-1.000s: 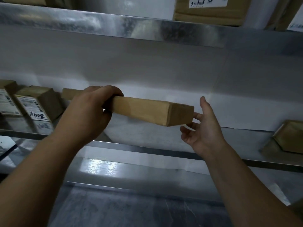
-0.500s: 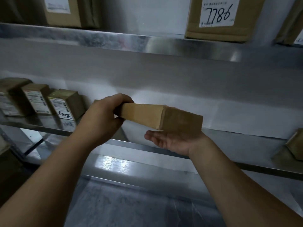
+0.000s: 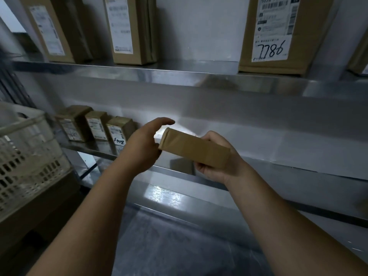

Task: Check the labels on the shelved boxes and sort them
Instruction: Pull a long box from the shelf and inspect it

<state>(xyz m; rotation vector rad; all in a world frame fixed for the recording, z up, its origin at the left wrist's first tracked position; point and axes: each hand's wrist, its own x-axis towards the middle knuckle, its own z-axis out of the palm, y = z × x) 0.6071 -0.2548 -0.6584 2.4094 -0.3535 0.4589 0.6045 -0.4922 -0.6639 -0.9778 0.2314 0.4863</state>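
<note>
A long brown cardboard box (image 3: 194, 149) is held in the air in front of the middle steel shelf (image 3: 298, 170). My right hand (image 3: 217, 166) grips its right end from below and behind. My left hand (image 3: 144, 145) is at the box's left end, fingers spread, palm touching the end face without a closed grip. No label shows on the box's visible faces. Three small labelled boxes (image 3: 97, 125) stand in a row at the left of the middle shelf.
On the upper shelf (image 3: 179, 73) stand tall labelled boxes: two at the left (image 3: 127, 28) and one marked 7786 (image 3: 278, 34) at the right. A white perforated plastic crate (image 3: 25, 156) sits at the left on a brown carton. A lower steel shelf lies below.
My left hand let go of the box and opened at its left end. My right hand took hold of the right end. The view rose, showing the upper shelf's boxes.
</note>
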